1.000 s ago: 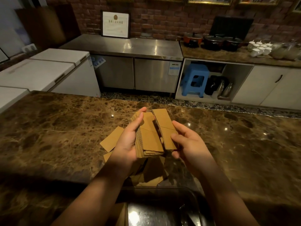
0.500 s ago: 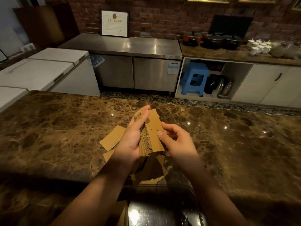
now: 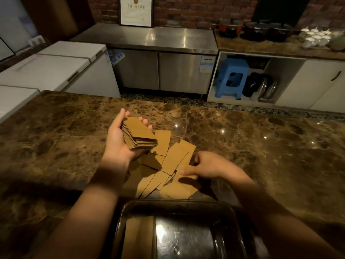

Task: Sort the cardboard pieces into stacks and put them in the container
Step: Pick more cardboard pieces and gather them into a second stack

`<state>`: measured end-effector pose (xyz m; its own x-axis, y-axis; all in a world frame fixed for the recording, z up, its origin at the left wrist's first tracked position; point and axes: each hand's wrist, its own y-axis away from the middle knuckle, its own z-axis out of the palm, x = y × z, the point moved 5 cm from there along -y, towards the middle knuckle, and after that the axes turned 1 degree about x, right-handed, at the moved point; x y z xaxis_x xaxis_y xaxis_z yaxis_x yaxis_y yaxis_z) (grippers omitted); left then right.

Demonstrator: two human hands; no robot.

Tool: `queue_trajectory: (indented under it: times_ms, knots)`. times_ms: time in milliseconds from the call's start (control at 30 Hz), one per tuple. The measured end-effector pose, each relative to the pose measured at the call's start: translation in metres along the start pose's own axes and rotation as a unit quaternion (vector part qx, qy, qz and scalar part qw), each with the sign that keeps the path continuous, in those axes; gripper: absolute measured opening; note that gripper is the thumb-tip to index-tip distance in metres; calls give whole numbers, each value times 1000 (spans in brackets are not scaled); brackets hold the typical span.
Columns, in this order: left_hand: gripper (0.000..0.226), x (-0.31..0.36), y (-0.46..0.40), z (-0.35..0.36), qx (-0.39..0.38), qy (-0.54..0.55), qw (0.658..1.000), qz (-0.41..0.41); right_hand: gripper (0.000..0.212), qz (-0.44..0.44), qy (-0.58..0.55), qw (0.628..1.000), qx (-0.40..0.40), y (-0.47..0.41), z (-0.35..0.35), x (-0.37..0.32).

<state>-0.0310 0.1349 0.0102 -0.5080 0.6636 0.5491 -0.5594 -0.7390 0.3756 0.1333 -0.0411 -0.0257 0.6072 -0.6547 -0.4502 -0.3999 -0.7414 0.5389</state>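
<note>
container: we see a metal tray (image 3: 240, 228) at the near edge, shiny bottom mostly bare, one cardboard stack (image 3: 139, 238) lying flat in its left side.
right hand: our right hand (image 3: 204, 166) is low over the loose pile, fingers half curled and reaching left, fingertips touching or just above a piece; blurred, so we cannot tell if it pinches anything.
loose pieces: flat brown cardboard rectangles (image 3: 173, 159) overlap in a messy fan on the tabletop (image 3: 56, 139), just beyond the tray, between both hands.
left hand: our left hand (image 3: 121, 141) is palm up, raised above the pile, cupped around a neat stack of pieces (image 3: 140, 133); thumb on the left edge, fingers along the far side.
handling: we judge the pieces light, stiff, corrugated, a bit slick on each other; a loose stack could fan out or shed cards. Best taken by the long edges, squeezed square; single pieces slid off the pile by an edge or corner.
progress: partly done, we think; many pieces unsorted.
far: steel counter, blue stool, brick wall.
</note>
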Motion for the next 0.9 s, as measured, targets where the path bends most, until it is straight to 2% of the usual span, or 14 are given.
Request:
queue_trajectory:
  times_ms: [67,100,133,200,267,367,433,533,567,700,767,833,900]
  knots:
    - [28,-3,0,-3,1,-7,1000,-3,112,32,84,996,-13,-10,17,-6]
    - [27,-6,0,-5,4,-6,1000,-7,130,49,127,991,-6,-12,22,-9]
    - [25,-8,0,-5,5,-3,1000,-11,134,52,158,986,5,-14,27,-13]
    - [24,-11,0,-6,5,6,1000,-14,125,49,157,986,11,-17,31,-19]
    - [24,-13,0,-7,1,7,1000,-9,98,37,90,995,6,-17,26,-19]
    - [18,-14,2,-3,-28,-11,1000,-7,40,6,-113,994,-2,-9,1,-11]
    - [20,-15,4,2,-46,-24,999,-15,24,-18,-271,961,47,5,-28,-2]
    - [31,-23,11,15,-69,-58,995,-36,14,-54,-524,844,100,26,-59,5]
    - [33,-27,13,21,-75,-71,994,-41,13,-69,-568,813,108,32,-65,4]
    - [42,-45,22,45,-99,-104,988,-59,19,-132,-662,730,103,57,-73,-12]
    - [41,-52,25,55,-112,-108,986,-63,20,-141,-681,706,132,66,-75,-17]
    - [35,-59,28,63,-120,-95,986,-72,18,-150,-645,717,218,73,-74,-18]
    - [34,-63,29,68,-117,-67,988,-81,18,-198,-569,728,327,85,-74,-22]
